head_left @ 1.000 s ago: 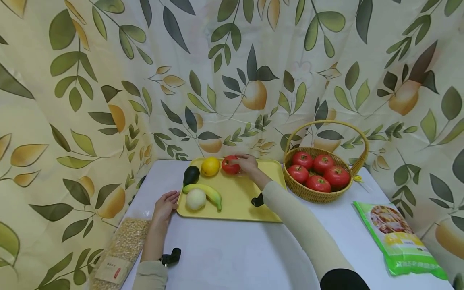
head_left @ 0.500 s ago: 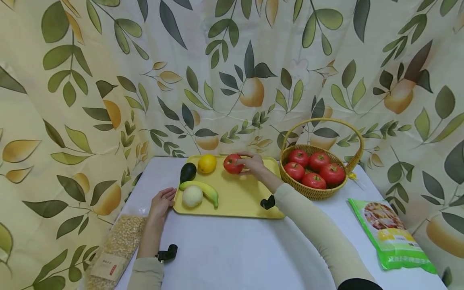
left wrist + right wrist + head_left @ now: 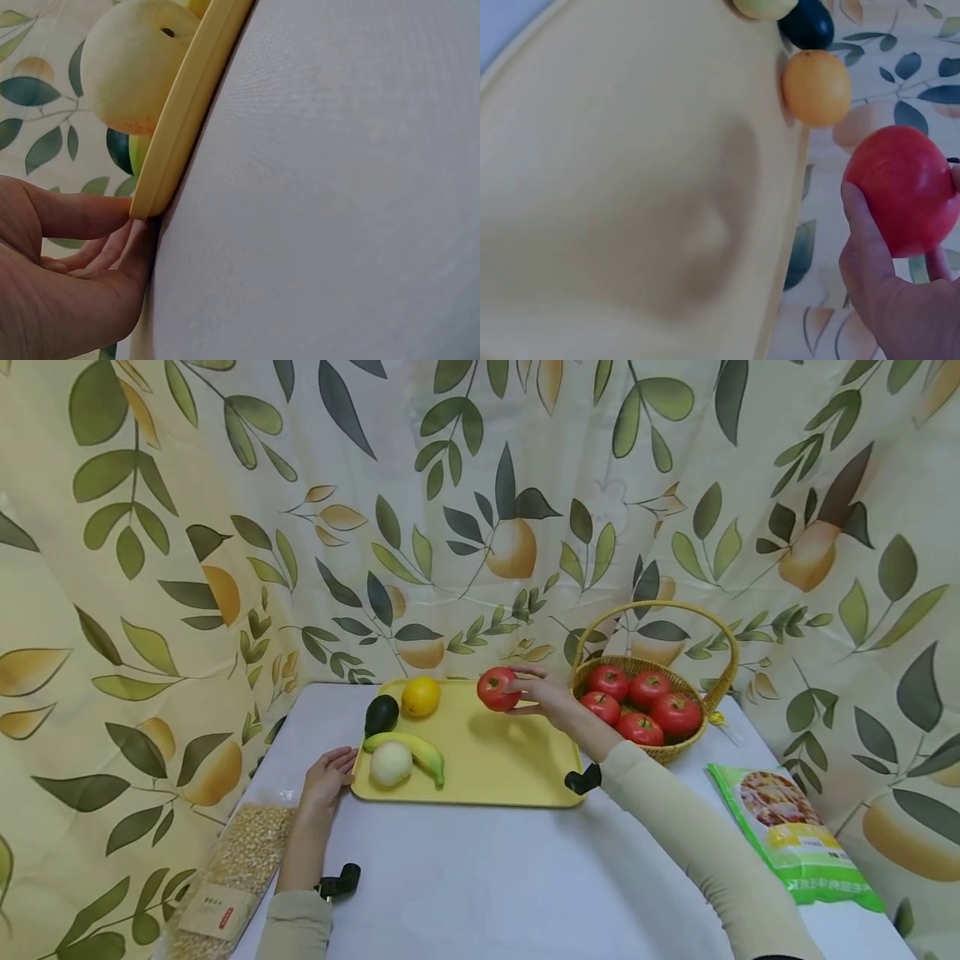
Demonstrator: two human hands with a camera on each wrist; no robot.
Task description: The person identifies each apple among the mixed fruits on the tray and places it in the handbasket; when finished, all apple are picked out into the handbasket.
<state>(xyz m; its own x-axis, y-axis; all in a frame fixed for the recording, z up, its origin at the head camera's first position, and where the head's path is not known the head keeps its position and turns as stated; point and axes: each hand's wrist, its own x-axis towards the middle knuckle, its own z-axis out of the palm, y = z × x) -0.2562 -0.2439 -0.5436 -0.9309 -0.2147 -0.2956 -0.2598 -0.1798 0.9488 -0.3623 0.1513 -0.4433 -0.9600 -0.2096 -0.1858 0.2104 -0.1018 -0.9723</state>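
My right hand point(image 3: 551, 697) holds a red apple point(image 3: 497, 689) in its fingers, raised over the back of the yellow tray point(image 3: 495, 777). In the right wrist view, thumb and fingers curl round the apple point(image 3: 900, 191), with a dark stem at its side. My left hand point(image 3: 328, 777) is at the tray's left front corner. The left wrist view shows its thumb on the tray rim point(image 3: 176, 124) and its fingers below. On the tray's left lie an orange-yellow citrus fruit point(image 3: 421, 697), a dark avocado point(image 3: 382, 716), a banana point(image 3: 429, 758) and a pale round fruit point(image 3: 391, 763) with a reddish blush.
Right of the tray stands a wicker basket point(image 3: 678, 753) with a tall handle, holding several red apples point(image 3: 677, 716). A green food bag point(image 3: 795, 835) lies at the right and a clear bag of kernels point(image 3: 243, 852) at the left. Patterned cloth point(image 3: 450, 485) hangs behind the white table.
My right hand has lifted the apple from the tray and carried it right, towards the basket. My left hand has stayed at the tray corner. The head view has shifted slightly.
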